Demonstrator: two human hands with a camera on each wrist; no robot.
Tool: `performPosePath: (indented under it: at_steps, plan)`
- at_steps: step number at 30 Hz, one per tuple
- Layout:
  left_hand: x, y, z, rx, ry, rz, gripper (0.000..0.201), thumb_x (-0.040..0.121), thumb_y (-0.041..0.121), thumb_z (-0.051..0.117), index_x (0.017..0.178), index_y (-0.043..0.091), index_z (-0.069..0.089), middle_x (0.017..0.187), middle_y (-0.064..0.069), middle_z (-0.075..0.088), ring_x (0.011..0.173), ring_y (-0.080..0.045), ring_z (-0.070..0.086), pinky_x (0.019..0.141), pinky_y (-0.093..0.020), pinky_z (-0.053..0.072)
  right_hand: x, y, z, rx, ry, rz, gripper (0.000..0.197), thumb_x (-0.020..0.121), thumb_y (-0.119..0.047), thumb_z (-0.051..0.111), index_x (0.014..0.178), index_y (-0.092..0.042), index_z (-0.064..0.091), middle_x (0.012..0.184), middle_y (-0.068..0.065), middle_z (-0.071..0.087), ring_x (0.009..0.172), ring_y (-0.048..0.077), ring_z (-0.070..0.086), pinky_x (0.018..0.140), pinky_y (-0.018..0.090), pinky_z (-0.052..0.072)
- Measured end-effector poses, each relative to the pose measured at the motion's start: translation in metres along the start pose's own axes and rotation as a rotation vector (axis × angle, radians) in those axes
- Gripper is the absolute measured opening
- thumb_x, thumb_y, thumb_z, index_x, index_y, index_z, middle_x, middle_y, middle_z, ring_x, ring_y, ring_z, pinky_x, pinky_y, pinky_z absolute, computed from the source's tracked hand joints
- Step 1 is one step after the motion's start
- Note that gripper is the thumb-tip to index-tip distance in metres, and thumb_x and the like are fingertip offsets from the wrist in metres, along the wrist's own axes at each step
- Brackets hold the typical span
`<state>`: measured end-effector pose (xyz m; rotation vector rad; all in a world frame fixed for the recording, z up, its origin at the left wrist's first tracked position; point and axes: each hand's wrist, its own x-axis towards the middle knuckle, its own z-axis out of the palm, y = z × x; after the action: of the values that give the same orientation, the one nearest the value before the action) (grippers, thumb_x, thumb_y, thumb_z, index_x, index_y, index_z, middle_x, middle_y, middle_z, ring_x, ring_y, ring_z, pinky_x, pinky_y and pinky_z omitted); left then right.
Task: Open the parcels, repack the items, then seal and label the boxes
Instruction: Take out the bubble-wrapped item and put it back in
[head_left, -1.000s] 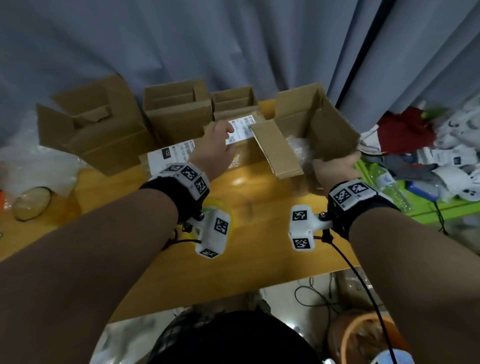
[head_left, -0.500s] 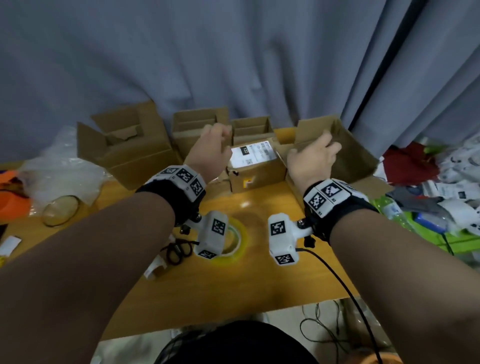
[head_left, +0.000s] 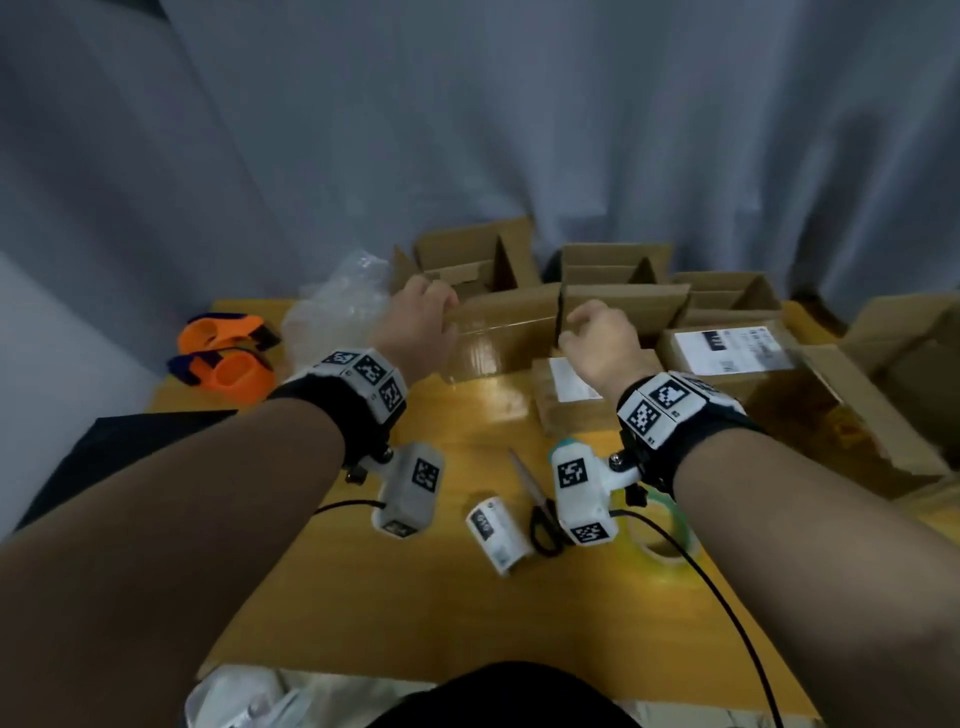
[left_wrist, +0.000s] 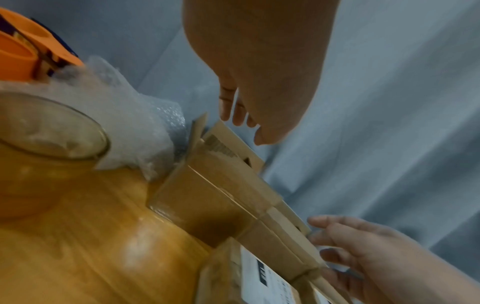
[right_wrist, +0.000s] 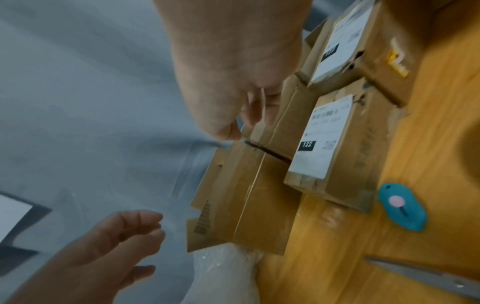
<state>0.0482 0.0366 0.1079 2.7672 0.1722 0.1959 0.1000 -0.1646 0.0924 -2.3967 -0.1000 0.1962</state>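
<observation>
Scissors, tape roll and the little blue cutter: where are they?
scissors (head_left: 537, 512): head view, where blades meet the black handles.
tape roll (head_left: 675, 538): head view, right side of its ring.
blue cutter (right_wrist: 402, 206): right wrist view, middle of its body.

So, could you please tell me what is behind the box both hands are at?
Behind the box stand three open cartons against the curtain. Their insides are mostly hidden by flaps and by the box itself. Bubble wrap lies beside it.
</observation>
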Motion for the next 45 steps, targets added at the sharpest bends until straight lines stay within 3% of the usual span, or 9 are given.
performPosePath:
  at_steps: [5,13,20,26,30,34,38,42,45]
  plan:
    - [0.015,-0.059,0.002,0.118,-0.073,0.037,0.039,0.088,0.024,0.058,0.124,0.012,0.051,0.128,-0.01,0.044,0.119,-0.028,0.041,0.096,-0.034,0.036,0.003,-0.028,0.039,-0.021,-0.002,-0.043,0.036,0.09,-0.016,0.057,0.125,-0.016,0.054,0.128,0.01,0.047,0.119,0.027,0.048,0.103,0.04,0.042]
    - [0.062,-0.065,0.036,0.244,-0.315,0.101,0.07,0.092,0.04,0.056,0.149,0.019,0.023,0.153,-0.007,0.029,0.142,-0.026,0.022,0.116,-0.042,0.017,0.013,-0.015,0.033,-0.069,-0.051,0.008,0.054,0.089,-0.018,0.059,0.139,-0.023,0.039,0.138,0.008,0.032,0.133,0.026,0.028,0.11,0.039,0.031]
    - [0.07,-0.07,0.033,0.269,-0.339,0.051,0.022,0.1,0.029,0.037,0.102,0.017,0.056,0.101,-0.007,0.065,0.108,-0.029,0.055,0.114,-0.053,0.011,0.037,-0.02,0.032,-0.004,-0.047,0.037,0.047,0.094,-0.035,0.054,0.138,-0.03,0.041,0.146,0.007,0.022,0.136,0.03,0.023,0.111,0.042,0.025]
    - [0.04,-0.103,0.013,0.296,-0.453,0.225,0.031,0.101,0.034,0.035,0.118,0.022,0.058,0.105,0.001,0.066,0.112,-0.019,0.056,0.114,-0.051,-0.006,0.045,-0.044,0.045,0.004,-0.156,0.052,0.048,0.092,-0.05,0.051,0.137,-0.033,0.044,0.15,0.005,0.018,0.137,0.032,0.027,0.113,0.045,0.028]
    - [0.02,-0.11,0.002,0.193,-0.593,0.293,0.023,0.101,0.035,0.036,0.095,0.028,0.057,0.085,0.012,0.059,0.097,-0.008,0.055,0.115,-0.05,-0.006,0.041,-0.056,0.062,-0.125,-0.268,0.101,0.062,0.088,-0.05,0.057,0.143,-0.03,0.035,0.15,0.011,0.022,0.134,0.036,0.034,0.109,0.045,0.033]
    - [0.008,-0.118,-0.003,0.23,-0.62,0.357,0.029,0.1,0.038,0.038,0.105,0.029,0.064,0.097,0.01,0.066,0.102,-0.008,0.056,0.116,-0.048,-0.002,0.031,-0.059,0.074,-0.109,-0.254,0.14,0.074,0.084,-0.035,0.069,0.143,-0.019,0.029,0.138,0.011,0.044,0.125,0.03,0.047,0.099,0.039,0.041]
    - [-0.001,-0.124,-0.006,0.16,-0.591,0.351,0.062,0.092,0.062,0.024,0.103,0.022,0.07,0.117,0.002,0.065,0.121,-0.013,0.049,0.115,-0.048,-0.004,0.024,-0.058,0.073,-0.191,-0.169,0.131,0.051,0.088,-0.017,0.06,0.133,-0.014,0.036,0.112,0.012,0.059,0.107,0.03,0.058,0.086,0.038,0.05]
    - [-0.003,-0.119,-0.01,0.03,-0.335,0.041,0.044,0.096,0.051,0.038,0.125,0.025,0.058,0.158,-0.008,0.015,0.145,-0.029,0.008,0.117,-0.05,0.009,0.021,-0.048,0.053,-0.159,-0.015,0.156,0.06,0.092,-0.004,0.049,0.145,-0.019,0.023,0.117,0.017,0.058,0.111,0.034,0.057,0.097,0.045,0.047]
    - [-0.003,-0.113,-0.008,-0.143,-0.401,-0.024,0.054,0.093,0.04,0.054,0.14,0.02,0.04,0.153,-0.011,0.025,0.139,-0.025,0.029,0.111,-0.037,0.027,0.019,-0.032,0.044,-0.204,0.004,0.213,0.059,0.092,0.0,0.048,0.145,-0.016,0.026,0.119,0.017,0.057,0.112,0.033,0.057,0.096,0.042,0.047]
